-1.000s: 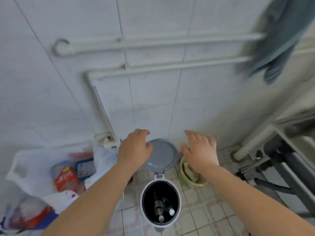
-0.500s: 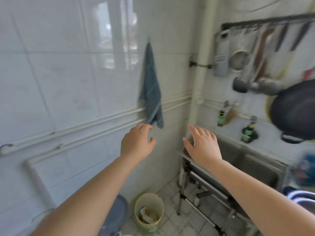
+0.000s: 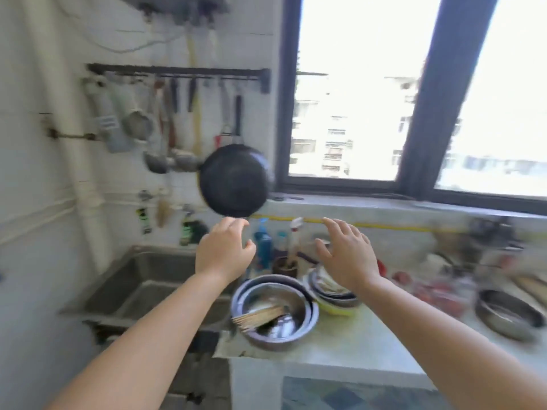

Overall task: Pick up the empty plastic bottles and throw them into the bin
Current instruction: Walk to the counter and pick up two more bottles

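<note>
Both hands' fingers [image 3: 340, 232] spread, holding nothing.

**Kitchen fixtures and utensils in view**

A black pan [image 3: 236, 180] hangs from a dark wall rail [image 3: 177, 73] alongside ladles and other utensils. Below the rail sits a steel sink [image 3: 142, 288]. On the table [image 3: 340, 347] to the right of the sink, stacked steel bowls [image 3: 275, 313] hold chopsticks [image 3: 256, 316]. A second bowl stack [image 3: 333, 294] stands just beside them. A window [image 3: 414, 93] fills the upper right.

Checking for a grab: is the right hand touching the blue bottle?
Apart. The head view shows the right hand open, with clear space separating it from the blue bottle.
</note>
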